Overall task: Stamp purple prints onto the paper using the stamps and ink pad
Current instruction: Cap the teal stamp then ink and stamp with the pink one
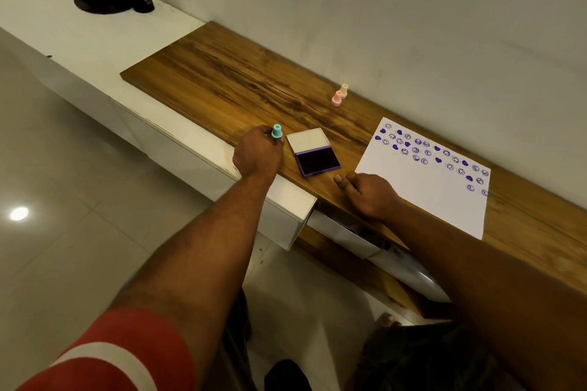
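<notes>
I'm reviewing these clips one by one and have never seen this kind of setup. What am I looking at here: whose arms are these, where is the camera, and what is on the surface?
There is no machine here. The single picture comes from a wide-angle camera worn on a person's head, looking forward and down, so the two arms reaching in from the bottom are that person's own.

The left hand grips a teal stamp, standing at the near edge of the wooden top. The right hand rests on the wood, holding nothing that I can see.

Between the hands lies an open ink pad, its dark purple pad exposed. To the right lies a white paper already carrying purple prints along its far edge. Farther back stand a pink stamp and a yellow stamp, side by side.
</notes>
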Demonstrator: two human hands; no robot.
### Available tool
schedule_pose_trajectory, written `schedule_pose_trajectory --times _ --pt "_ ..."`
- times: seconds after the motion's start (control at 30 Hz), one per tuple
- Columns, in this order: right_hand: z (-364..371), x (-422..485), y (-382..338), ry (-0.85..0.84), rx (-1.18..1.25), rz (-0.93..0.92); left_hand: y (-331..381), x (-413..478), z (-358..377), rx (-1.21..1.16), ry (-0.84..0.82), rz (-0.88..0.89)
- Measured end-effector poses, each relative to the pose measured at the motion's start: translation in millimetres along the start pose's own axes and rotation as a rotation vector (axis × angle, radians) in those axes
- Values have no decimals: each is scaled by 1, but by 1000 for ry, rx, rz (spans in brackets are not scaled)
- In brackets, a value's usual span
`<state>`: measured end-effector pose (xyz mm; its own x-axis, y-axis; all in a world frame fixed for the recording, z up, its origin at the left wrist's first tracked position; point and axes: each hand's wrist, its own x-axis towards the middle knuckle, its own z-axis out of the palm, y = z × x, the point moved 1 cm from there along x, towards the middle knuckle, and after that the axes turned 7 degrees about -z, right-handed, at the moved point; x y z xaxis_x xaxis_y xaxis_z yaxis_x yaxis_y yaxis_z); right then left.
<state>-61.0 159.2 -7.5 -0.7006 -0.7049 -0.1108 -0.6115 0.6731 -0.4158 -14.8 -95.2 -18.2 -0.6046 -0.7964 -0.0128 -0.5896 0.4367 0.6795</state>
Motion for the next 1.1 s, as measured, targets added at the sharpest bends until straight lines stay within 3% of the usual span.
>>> schedule_pose_trajectory --times 0.4,0.87,1.1 --pt "-1 1 -4 -17 -19 16 -1 8 -12 -145 -85 -117" --pt "-2 2 -4 -10 11 17 3 -7 -8 -68 -72 -13" --pt "-9 6 -5 -103 60 83 2 -6 -13 -119 -108 -6"
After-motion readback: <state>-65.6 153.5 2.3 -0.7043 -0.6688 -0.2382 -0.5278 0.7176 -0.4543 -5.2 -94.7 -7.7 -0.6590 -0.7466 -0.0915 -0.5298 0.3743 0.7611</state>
